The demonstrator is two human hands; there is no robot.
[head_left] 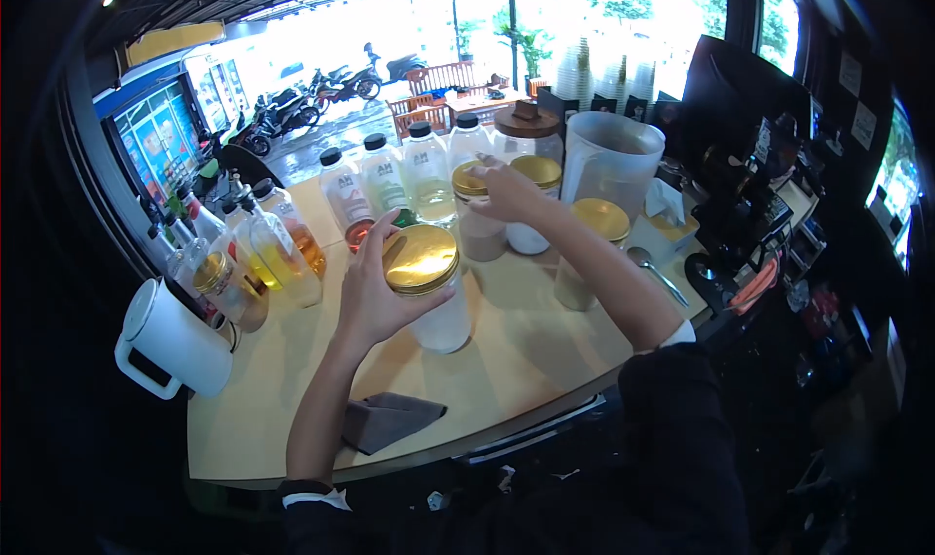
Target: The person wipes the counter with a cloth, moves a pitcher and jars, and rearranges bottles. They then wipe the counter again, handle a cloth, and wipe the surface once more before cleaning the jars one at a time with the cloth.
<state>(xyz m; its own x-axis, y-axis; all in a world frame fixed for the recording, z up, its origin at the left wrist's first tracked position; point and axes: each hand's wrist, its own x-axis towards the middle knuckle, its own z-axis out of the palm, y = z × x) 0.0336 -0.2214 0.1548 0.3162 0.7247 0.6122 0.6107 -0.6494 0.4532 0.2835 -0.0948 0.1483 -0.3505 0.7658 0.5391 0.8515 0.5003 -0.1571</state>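
Observation:
In the head view my left hand (372,297) is curved round the side of a clear jar (443,323) with a shiny gold lid (423,255). Its thumb presses the near side, just under the lid, and the jar holds something white. Farther back, my right hand (508,193) has its fingers on the gold lid of a jar of brownish powder (482,236); part of its grip is hidden. Right beside that one stands another gold-lidded jar (536,172) with white contents. A third gold-lidded jar (599,222) is partly behind my right forearm.
Black-capped bottles (380,170) line the back edge. Syrup bottles (278,258) and a white kettle (177,339) occupy the left. A grey cloth (394,421) lies near the front edge. A large translucent pitcher (614,156), a spoon (657,275) and stacked cups (575,73) are right.

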